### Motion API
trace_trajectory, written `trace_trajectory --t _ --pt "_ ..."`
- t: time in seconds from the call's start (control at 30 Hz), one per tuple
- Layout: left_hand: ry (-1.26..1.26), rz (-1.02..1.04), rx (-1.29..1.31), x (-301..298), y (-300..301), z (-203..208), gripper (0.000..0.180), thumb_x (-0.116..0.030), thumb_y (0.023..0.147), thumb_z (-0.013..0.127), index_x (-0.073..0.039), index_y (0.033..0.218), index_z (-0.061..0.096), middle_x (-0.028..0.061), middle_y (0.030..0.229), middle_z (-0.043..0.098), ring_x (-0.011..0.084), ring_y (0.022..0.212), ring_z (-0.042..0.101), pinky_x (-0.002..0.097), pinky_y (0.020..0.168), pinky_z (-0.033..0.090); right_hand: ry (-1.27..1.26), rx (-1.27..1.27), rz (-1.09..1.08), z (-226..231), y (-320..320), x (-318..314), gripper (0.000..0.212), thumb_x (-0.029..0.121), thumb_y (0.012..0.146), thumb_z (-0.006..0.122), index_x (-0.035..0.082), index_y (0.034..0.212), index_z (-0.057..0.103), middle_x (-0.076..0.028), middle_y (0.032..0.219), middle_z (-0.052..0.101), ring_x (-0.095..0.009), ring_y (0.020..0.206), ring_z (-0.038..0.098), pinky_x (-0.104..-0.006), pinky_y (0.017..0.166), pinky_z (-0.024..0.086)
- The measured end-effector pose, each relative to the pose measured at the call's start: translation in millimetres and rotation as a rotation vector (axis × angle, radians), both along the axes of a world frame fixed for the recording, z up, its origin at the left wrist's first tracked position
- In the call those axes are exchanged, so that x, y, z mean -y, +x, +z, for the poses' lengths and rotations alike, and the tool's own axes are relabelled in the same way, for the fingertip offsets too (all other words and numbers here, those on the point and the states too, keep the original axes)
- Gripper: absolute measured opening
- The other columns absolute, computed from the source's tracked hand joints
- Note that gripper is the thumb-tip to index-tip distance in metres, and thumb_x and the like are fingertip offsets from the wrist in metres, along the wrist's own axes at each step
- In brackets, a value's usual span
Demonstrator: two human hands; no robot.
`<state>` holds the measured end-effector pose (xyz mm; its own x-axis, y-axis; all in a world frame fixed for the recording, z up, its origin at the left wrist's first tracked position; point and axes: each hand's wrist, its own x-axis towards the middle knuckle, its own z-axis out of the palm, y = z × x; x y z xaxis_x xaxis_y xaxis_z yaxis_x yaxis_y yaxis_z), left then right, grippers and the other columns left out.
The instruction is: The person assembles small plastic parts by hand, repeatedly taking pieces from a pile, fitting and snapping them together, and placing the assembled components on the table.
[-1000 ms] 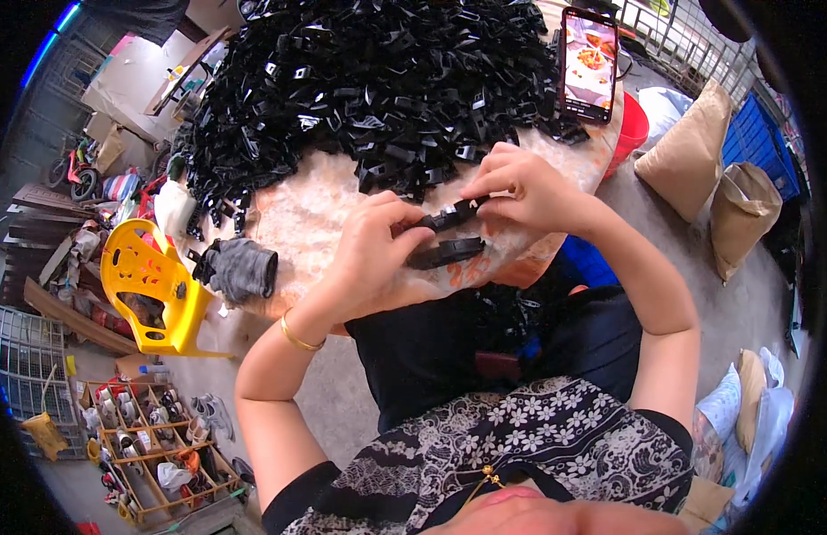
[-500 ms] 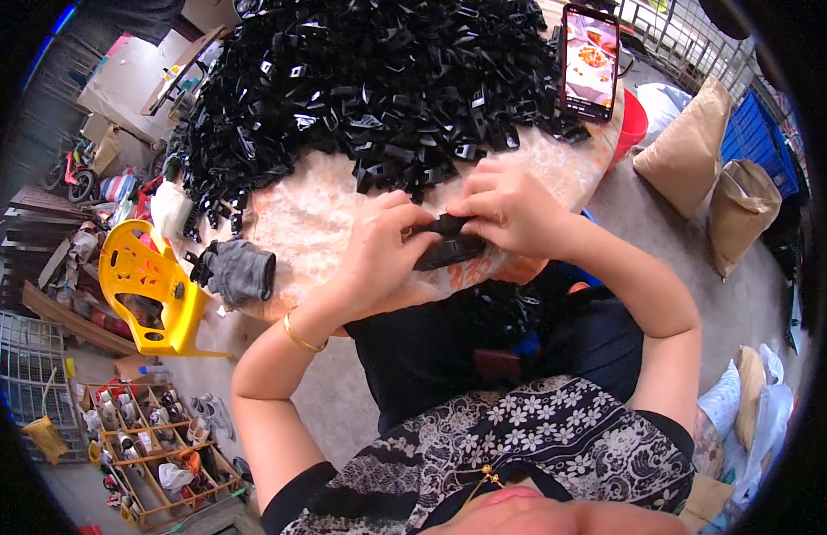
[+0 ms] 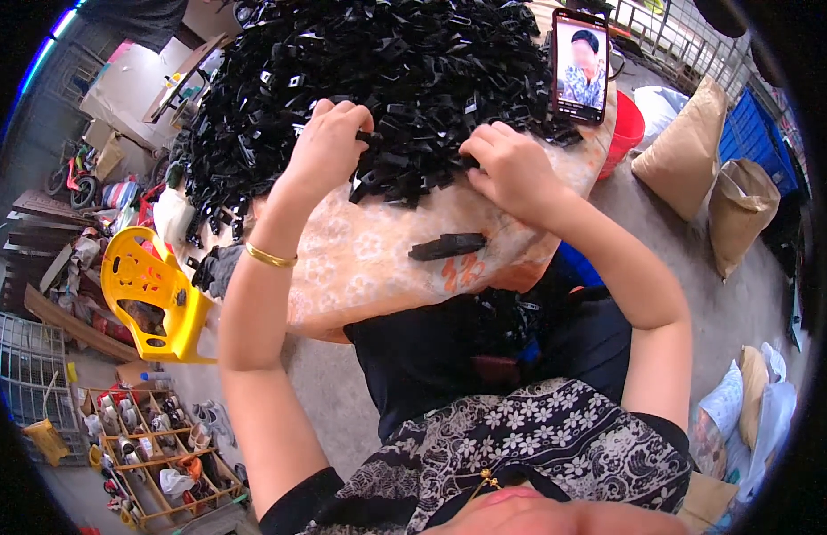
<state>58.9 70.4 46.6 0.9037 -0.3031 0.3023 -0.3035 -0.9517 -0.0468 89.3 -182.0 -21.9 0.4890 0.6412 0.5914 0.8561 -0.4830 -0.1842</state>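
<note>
Left hand (image 3: 329,147), bare, fingers bent, tips among the pieces at the near edge of a broad heap of small glossy black plastic pieces (image 3: 386,67); we cannot tell whether it grips one or only touches them. Right hand (image 3: 513,171), bare, fingers curled, tips at the same heap's near edge, farther to the right; a dark bit shows at them, and we cannot tell whether it is held. Heap: we record it across the far part of the bench, which is covered with a cream cloth with orange floral print (image 3: 342,267). Set apart from the heap, on the near part of the cloth, we find a long black plastic item (image 3: 449,246), lying flat, neither hand touching it; whether it is one piece or two side by side we cannot tell. On the left wrist, one smooth gold-coloured bangle (image 3: 271,257). At the bench's far right corner, one upright black-framed smartphone (image 3: 581,71), screen lit, showing a person. At the left edge, one dark grey cloth bundle (image 3: 219,269), partly hidden by the left forearm. Beyond the left edge we count one yellow plastic chair (image 3: 150,278); beyond the right, one red plastic bucket (image 3: 627,123).
</note>
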Motion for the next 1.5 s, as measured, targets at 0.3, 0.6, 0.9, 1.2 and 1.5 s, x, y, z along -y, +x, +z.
trace_trajectory --t 0.3,0.6,0.9,1.2,1.5 --pt "-0.14 -0.053 0.046 -24 -6 -6 0.033 -0.002 0.07 0.072 -0.002 0.101 0.062 0.0111 0.085 0.059 0.0274 0.084 0.056 0.0345 0.077 0.047 0.023 0.04 0.154 3 -12 -7 0.021 0.011 0.071 0.067 0.002 0.089 0.061 -0.01 0.094 0.057 -0.027 0.092 0.055 -0.0364 0.076 0.048" --pt "-1.115 0.143 -0.193 11 -72 -7 0.037 -0.015 0.082 0.071 -0.002 0.109 0.049 0.0034 0.072 0.055 0.0083 0.052 0.054 0.0208 0.041 0.043 -0.062 0.061 0.034 1 -9 3 0.011 0.013 0.074 0.065 0.005 0.078 0.059 -0.011 0.086 0.055 -0.027 0.084 0.057 -0.0351 0.07 0.049" --pt "-0.477 0.243 -0.172 12 -108 -39 0.029 -0.025 0.084 0.064 -0.002 0.102 0.065 0.0121 0.088 0.059 0.027 0.08 0.059 0.0375 0.069 0.047 -0.185 -0.262 0.116 24 -16 16 0.025 0.008 0.075 0.063 0.006 0.101 0.061 -0.009 0.098 0.059 -0.03 0.091 0.057 -0.0368 0.077 0.048" --pt "-0.535 0.031 -0.24 4 -116 -33 0.023 -0.01 0.077 0.07 -0.002 0.097 0.067 0.0116 0.09 0.058 0.026 0.082 0.058 0.0303 0.067 0.048 -0.219 -0.084 0.356 12 4 14 0.032 0.002 0.073 0.057 0.007 0.104 0.065 -0.005 0.106 0.06 -0.026 0.097 0.054 -0.0354 0.082 0.048" --pt "-0.531 -0.033 -0.173 58 -98 -46 0.021 -0.011 0.076 0.068 -0.003 0.096 0.067 0.0144 0.087 0.057 0.0323 0.084 0.056 0.0383 0.075 0.046 -0.219 -0.356 0.311 19 11 8 0.034 0.014 0.073 0.066 0.008 0.106 0.06 -0.011 0.096 0.059 -0.03 0.091 0.058 -0.0374 0.079 0.049"
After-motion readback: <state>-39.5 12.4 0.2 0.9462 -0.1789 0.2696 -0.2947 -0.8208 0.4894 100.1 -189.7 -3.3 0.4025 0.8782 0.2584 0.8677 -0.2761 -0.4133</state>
